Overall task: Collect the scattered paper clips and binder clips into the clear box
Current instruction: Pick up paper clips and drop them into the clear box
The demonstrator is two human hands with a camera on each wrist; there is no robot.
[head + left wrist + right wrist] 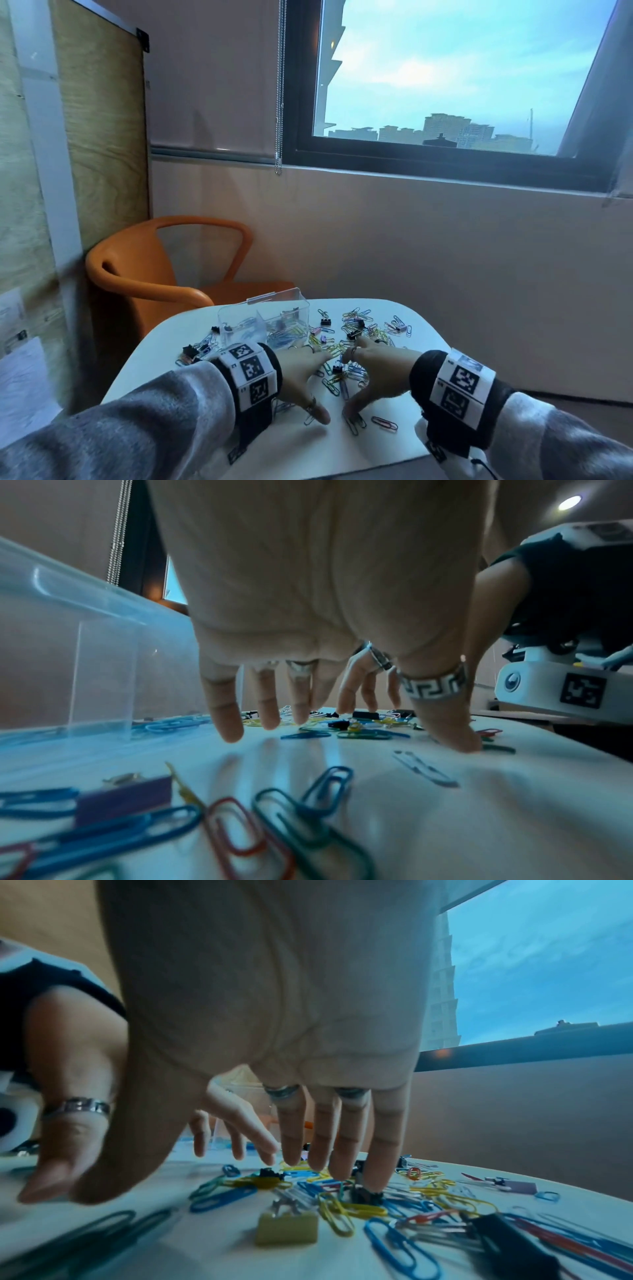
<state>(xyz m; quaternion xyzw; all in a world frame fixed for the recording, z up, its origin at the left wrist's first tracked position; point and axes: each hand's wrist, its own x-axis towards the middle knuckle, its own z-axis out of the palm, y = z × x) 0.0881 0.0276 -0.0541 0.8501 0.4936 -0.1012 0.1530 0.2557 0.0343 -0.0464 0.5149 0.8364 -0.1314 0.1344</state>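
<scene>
Both hands are spread wide, palms down, holding nothing: the left hand (pixel 301 371) and right hand (pixel 373 368) rest their fingertips on the white surface (pixel 191 337), thumbs nearly meeting, flanking a heap of coloured paper clips (pixel 337 375) and binder clips (pixel 326 321). Just beyond the left hand's fingers stands the clear box (pixel 263 317), with some clips already inside. An orange chair (pixel 137 270) sits behind.
</scene>
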